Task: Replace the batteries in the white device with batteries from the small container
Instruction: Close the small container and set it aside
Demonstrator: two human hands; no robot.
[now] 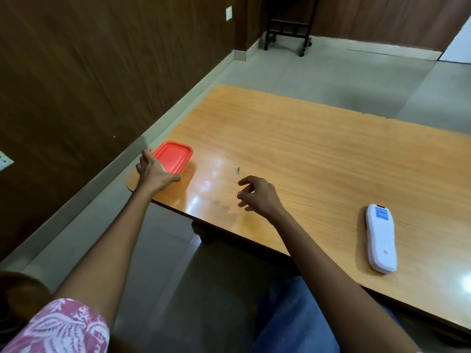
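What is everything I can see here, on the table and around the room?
container: one, small, red lid on, near left corner of the table
white device: one, white with a blue label, lying flat at the right near the table's front edge
small dark speck: one, on the table between the hands, too small to identify
table: one, light orange wood
wheeled stand: one, dark, on the far floor
wall plate: one, white, on the brown panelled wall
left hand: one, at the container's near end, fingers around its edge
right hand: one, fingers loosely curled, holding nothing, over the table
sleeve: one, pink and white pattern, left arm
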